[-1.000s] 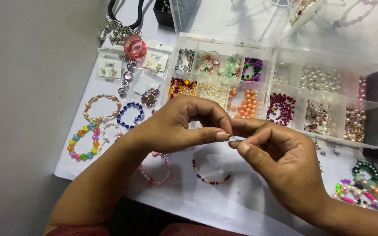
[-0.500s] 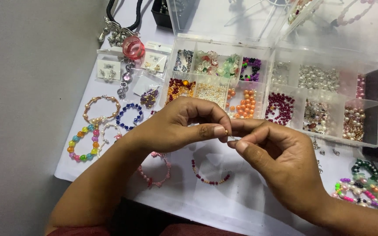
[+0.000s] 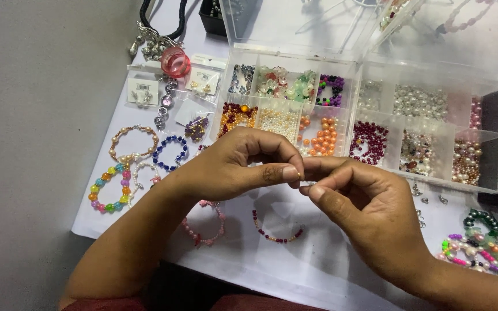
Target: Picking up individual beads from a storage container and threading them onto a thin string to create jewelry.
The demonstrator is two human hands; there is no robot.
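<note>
**Two hands pinch a tiny fitting above the half-strung beads**

We hold both hands together over the white sheet (image 3: 295,270) that covers the tabletop. Our left hand (image 3: 234,167) and right hand (image 3: 370,216) meet fingertip to fingertip, thumb and forefinger of each pressed together on a tiny fitting (image 3: 304,179), too small for us to tell what kind. We judge the hands are raised and close to our eyes because the piece needs fine control.

Just below the pinch lies an open strand of dark red beads (image 3: 276,229), curved on the sheet, near enough to pick up. A pink bracelet (image 3: 206,222) lies partly under our left wrist. The clear bead box (image 3: 370,115) stands open just beyond the hands, its compartments sorted by colour, so any bead is within reach. Finished bracelets, among them a rainbow bracelet (image 3: 106,187), lie off to the left, away from the work.

Compared with half a second ago, almost nothing differs: the hands keep the same pinch in the same place, and the strand has not moved.
</note>
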